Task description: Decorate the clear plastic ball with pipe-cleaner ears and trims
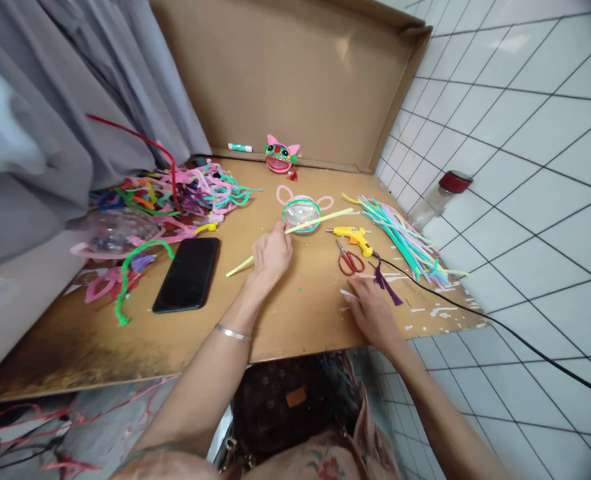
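Flowered clothing (325, 463) of mine sits closest to the camera, and past it a brown patterned bag (275, 407) lies below the table (295, 327), both on my side of the clear green-rimmed shell (300, 215). That shell rests on the tabletop with pink loops (278, 198) at its far side. My left hand (273, 255), just nearer me than the shell, has its fingers closed on a yellow pipe cleaner (239, 267), whose far end slants across the shell's near part; whether they touch I can't tell. My right hand (373, 310) is nearer me and to the shell's right, fingers low by a pale strip (348, 293); I can't tell if they grip it. Right of the shell are a yellow glue gun (355, 238), red-handled scissors (345, 254) and, farther off, a pipe cleaner bundle (400, 240). Left and nearer me lies a black phone (188, 273); beyond the shell sits a pink-eared animal head (280, 157).
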### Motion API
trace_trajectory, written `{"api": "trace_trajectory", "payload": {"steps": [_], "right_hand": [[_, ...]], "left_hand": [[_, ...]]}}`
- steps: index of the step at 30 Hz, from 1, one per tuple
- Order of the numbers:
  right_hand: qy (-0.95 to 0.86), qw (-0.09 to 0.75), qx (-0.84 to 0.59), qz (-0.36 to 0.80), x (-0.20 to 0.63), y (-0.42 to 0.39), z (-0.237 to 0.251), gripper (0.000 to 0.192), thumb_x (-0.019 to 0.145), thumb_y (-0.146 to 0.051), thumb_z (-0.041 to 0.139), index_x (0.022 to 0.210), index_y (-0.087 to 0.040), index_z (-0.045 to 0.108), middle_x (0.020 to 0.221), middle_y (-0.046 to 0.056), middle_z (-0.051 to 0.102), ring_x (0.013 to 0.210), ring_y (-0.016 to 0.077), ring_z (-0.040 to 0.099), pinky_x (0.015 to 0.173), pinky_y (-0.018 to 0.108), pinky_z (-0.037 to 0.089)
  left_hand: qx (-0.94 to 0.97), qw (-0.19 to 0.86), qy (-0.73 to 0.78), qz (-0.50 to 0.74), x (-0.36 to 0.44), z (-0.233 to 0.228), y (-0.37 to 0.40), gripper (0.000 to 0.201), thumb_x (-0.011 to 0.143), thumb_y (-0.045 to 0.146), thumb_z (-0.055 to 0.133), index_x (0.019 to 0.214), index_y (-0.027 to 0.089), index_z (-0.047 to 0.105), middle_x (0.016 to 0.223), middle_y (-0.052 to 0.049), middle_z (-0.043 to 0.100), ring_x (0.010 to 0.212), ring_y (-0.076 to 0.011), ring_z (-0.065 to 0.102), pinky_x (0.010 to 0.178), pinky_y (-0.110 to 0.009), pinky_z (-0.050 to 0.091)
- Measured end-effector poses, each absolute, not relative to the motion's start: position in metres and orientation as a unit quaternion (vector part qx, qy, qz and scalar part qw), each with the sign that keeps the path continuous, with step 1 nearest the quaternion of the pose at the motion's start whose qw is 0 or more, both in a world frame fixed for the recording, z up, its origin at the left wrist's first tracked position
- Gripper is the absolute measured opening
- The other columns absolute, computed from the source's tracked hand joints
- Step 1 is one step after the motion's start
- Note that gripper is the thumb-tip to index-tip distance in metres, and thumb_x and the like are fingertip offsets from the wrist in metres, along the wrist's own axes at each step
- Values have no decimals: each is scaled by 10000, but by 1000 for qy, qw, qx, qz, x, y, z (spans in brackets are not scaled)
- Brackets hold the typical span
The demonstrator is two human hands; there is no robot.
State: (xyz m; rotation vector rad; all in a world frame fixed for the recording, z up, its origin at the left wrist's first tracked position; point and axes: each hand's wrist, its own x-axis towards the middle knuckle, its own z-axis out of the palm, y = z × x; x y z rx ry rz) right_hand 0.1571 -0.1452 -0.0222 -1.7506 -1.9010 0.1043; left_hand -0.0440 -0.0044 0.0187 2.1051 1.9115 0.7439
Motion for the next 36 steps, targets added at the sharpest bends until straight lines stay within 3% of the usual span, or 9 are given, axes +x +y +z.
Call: {"api": "trace_trajectory", "payload": {"steps": [2, 5, 11, 16, 21, 24, 31, 36], "right_hand": [[-731, 233, -639, 47, 148, -157, -17, 227, 919, -271, 473, 1007, -178, 660, 1073, 150, 662, 1011, 284, 598, 882, 441, 476], [-790, 230, -559, 105, 137, -174, -3, 229, 964, -256, 437, 954, -229, 665, 873, 58, 698, 782, 191, 630, 708, 310, 480], [-736, 332, -546, -224, 139, -146, 16, 254, 940, -153, 449, 1131, -196, 612, 966, 102, 680, 900, 219, 595, 760, 340, 421], [-687, 251, -584, -351, 145, -83, 22, 329, 950, -147, 397, 1225, -164, 577, 928, 110, 631, 783, 208, 526, 676, 323, 360], [-700, 166, -608, -338, 151, -44, 25, 251, 915, -115, 426, 988, -159, 663, 823, 92, 578, 735, 206, 456, 645, 315, 292], [-700, 163, -623, -308, 148, -37, 25, 216, 918, -145, 458, 867, -164, 667, 820, 92, 565, 742, 206, 439, 651, 317, 273], [-700, 158, -651, -250, 134, -26, 9, 249, 885, -85, 451, 907, -173, 682, 903, 104, 596, 778, 206, 456, 652, 319, 255], [-716, 122, -658, -197, 128, -24, 4, 243, 883, -83, 470, 923, -167, 694, 950, 121, 631, 813, 215, 482, 674, 325, 270]], "left_hand": [[718, 110, 644, 240, -44, 18, -5, 314, 934, 267, 403, 1187, 190, 572, 874, -115, 730, 775, -240, 682, 689, -300, 427], [730, 127, 633, 225, -42, 19, -7, 346, 924, 315, 449, 1234, 188, 537, 907, -116, 736, 847, -264, 695, 724, -315, 454], [755, 121, 610, 208, -37, 19, -12, 350, 947, 364, 424, 1236, 218, 553, 1016, -110, 732, 946, -275, 691, 765, -327, 466], [775, 102, 574, 245, -38, 15, -11, 334, 959, 395, 413, 1175, 229, 605, 1060, -94, 723, 978, -256, 677, 741, -302, 448], [794, 101, 519, 299, -40, 14, -9, 347, 985, 376, 362, 1151, 227, 628, 1065, -78, 713, 995, -220, 661, 750, -275, 439], [792, 118, 511, 312, -41, 15, -10, 337, 982, 349, 361, 1107, 216, 645, 1032, -75, 713, 960, -220, 662, 755, -281, 448], [759, 193, 529, 326, -44, 5, 3, 348, 828, 104, 414, 1069, 195, 648, 1072, -81, 702, 983, -237, 649, 854, -327, 474], [693, 271, 537, 398, -45, -5, 17, 404, 709, 25, 408, 1003, 179, 637, 1008, -57, 705, 935, -193, 643, 876, -311, 475]]}}
